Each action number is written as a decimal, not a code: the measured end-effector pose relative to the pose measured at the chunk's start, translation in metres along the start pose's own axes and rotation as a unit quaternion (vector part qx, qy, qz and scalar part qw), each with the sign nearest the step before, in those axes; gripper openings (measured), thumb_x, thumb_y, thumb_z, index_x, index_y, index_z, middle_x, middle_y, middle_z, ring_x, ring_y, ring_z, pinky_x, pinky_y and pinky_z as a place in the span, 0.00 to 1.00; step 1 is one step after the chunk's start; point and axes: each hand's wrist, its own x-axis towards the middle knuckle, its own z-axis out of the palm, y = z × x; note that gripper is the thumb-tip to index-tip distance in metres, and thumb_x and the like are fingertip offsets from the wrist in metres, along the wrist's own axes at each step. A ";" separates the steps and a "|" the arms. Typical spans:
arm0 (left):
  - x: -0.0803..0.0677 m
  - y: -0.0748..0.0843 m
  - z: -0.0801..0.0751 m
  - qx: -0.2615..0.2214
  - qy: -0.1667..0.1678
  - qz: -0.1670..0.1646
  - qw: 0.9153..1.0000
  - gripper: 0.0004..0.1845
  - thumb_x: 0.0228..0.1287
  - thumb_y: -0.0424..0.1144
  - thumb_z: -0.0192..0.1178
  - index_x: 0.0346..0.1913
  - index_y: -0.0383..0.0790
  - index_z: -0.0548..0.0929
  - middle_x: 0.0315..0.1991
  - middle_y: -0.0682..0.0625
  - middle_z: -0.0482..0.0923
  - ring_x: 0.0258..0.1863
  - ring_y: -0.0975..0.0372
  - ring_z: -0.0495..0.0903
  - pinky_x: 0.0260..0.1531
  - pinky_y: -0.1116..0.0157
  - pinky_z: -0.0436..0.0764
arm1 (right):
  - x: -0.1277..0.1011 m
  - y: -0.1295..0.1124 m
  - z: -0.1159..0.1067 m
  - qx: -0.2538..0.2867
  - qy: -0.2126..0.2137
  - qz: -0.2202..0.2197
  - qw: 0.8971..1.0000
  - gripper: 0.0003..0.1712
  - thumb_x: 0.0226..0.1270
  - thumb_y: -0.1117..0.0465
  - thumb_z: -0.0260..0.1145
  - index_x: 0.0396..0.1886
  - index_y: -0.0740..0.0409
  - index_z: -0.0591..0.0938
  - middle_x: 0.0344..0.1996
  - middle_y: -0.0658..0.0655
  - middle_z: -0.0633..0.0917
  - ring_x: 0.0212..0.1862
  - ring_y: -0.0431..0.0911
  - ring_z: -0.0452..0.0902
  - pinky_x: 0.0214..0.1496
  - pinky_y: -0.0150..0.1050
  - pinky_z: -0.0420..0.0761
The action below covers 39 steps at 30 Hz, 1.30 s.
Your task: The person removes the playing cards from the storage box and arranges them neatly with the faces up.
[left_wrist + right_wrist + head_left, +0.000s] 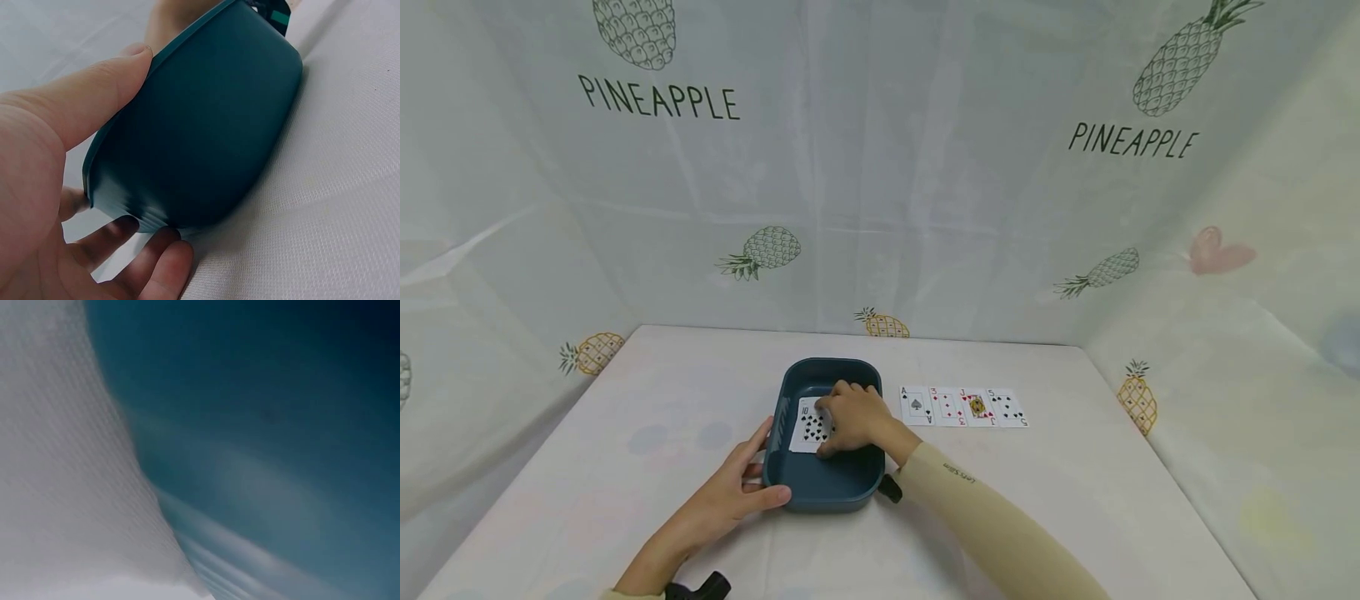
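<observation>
A dark blue rectangular tray [820, 492] with rounded corners sits on the table. My left hand [736, 492] holds its left side, thumb at the near rim and fingers along the outer wall; the left wrist view shows this hand [81, 156] against the tray wall [206, 125]. Inside the tray lies a white playing card [808, 429], a black ten. My right hand [855, 417] reaches over the right rim and grips this card, thumb at its near edge and index finger at its far edge. Only the tray's outer wall [262, 425] and cloth fill the right wrist view; the hand is hidden there.
Right of the tray, several face-up cards [962, 407] lie side by side in a row: an ace, number cards and a jack. A white cloth [1060, 500] covers the table. Pineapple-print curtains [925, 192] hang behind and at both sides.
</observation>
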 end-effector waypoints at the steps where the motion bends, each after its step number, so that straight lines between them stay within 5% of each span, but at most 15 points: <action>1: 0.000 0.000 0.000 0.000 0.000 0.000 1.000 0.56 0.68 0.50 0.74 0.87 0.63 0.46 0.82 0.39 0.49 0.64 0.50 0.76 0.60 0.53 0.83 | 0.000 0.000 0.000 0.003 -0.001 0.001 1.000 0.46 0.56 0.34 0.81 0.73 0.43 0.81 0.64 0.53 0.80 0.60 0.49 0.76 0.60 0.46 0.75; 24: -0.001 -0.002 0.000 -0.011 -0.007 0.007 1.000 0.55 0.69 0.48 0.74 0.87 0.62 0.46 0.83 0.39 0.48 0.65 0.50 0.76 0.58 0.55 0.83 | -0.001 0.007 -0.005 0.063 -0.006 -0.029 0.998 0.47 0.53 0.39 0.84 0.73 0.42 0.80 0.61 0.54 0.79 0.54 0.46 0.74 0.58 0.45 0.77; 32: -0.001 -0.001 -0.001 -0.015 -0.014 0.012 1.000 0.55 0.70 0.47 0.72 0.88 0.61 0.45 0.83 0.38 0.47 0.66 0.49 0.75 0.58 0.55 0.83 | -0.001 0.020 -0.008 0.186 -0.003 -0.093 0.978 0.48 0.56 0.48 0.86 0.76 0.49 0.77 0.57 0.53 0.76 0.47 0.41 0.74 0.48 0.31 0.79; 39: -0.003 0.000 -0.001 -0.019 -0.020 0.019 0.999 0.55 0.70 0.46 0.73 0.88 0.58 0.45 0.83 0.36 0.47 0.67 0.48 0.75 0.57 0.55 0.83 | -0.002 0.028 -0.008 0.219 0.016 -0.122 0.968 0.49 0.56 0.51 0.87 0.76 0.51 0.76 0.55 0.53 0.75 0.49 0.43 0.77 0.50 0.29 0.79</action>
